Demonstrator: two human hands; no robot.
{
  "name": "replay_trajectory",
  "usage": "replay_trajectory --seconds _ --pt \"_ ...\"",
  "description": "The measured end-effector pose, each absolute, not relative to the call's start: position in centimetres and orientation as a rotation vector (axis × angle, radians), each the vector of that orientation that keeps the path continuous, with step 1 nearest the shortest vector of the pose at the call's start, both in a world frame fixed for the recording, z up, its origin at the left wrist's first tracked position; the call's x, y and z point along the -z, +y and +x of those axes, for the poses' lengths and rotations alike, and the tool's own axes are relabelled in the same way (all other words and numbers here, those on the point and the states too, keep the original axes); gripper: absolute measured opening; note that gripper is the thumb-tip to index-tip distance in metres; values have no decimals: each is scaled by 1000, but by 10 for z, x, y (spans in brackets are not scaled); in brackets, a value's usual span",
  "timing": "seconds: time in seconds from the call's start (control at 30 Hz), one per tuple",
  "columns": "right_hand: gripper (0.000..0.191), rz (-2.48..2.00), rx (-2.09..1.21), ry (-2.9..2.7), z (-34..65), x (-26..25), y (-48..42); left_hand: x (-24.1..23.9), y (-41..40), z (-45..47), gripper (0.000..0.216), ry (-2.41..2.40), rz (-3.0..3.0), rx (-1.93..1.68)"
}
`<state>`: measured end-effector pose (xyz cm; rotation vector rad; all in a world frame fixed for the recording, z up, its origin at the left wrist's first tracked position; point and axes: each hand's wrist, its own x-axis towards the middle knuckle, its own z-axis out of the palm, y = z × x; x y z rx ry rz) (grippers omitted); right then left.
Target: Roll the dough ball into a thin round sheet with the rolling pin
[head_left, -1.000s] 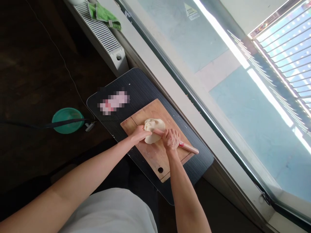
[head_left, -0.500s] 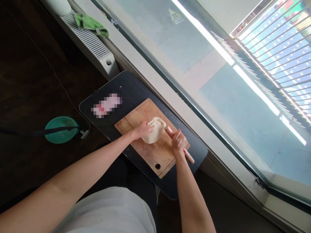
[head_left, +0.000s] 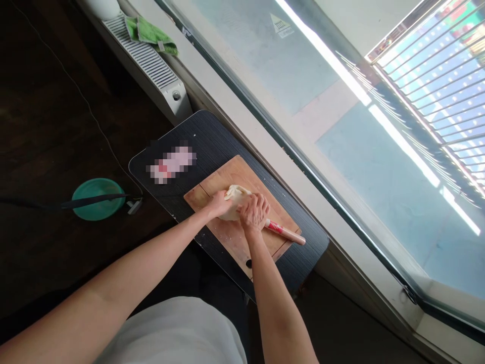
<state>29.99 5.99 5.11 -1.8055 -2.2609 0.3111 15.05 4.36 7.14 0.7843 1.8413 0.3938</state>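
Left hand [head_left: 219, 203], grip pinching dough [head_left: 231, 213] at 9 o'clock edge; right hand [head_left: 255, 211], grip over rolling pin [head_left: 286, 232], free end toward 4 o'clock.

Black table [head_left: 212, 136]: wooden board [head_left: 232, 237], blurred pink item [head_left: 172, 164], white specks [head_left: 194, 135].

the cutting board [head_left: 237, 237] lies on the table [head_left: 220, 136], dough [head_left: 230, 213] on it, rolling pin [head_left: 285, 232] to the dough's right; basin [head_left: 94, 213] left of the table; towel [head_left: 150, 35] on the radiator [head_left: 151, 65] beyond.
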Motion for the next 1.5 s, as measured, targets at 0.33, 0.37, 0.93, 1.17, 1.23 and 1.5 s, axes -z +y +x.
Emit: replay_trajectory --seconds 0.33,0.37,0.93,1.17,1.23,1.5 --pt "44 -1756 -332 -2348 304 -48 63 -77 44 153 29 1852 770 -383" --pt "45 -1765 -322 -2349 304 -47 65 -77 44 153 28 1854 772 -383" --pt "54 -1806 -365 -2312 305 -43 81 -75 39 155 25 1916 799 -375" --pt "56 -1796 -286 -2328 310 -39 85 -70 39 156 27 1917 800 -393" --pt "55 -1753 -281 -2358 311 -37 80 -68 38 156 27 1922 793 -390" --pt "55 -1797 -262 -2327 309 -40 90 -74 38 157 25 1938 800 -376"
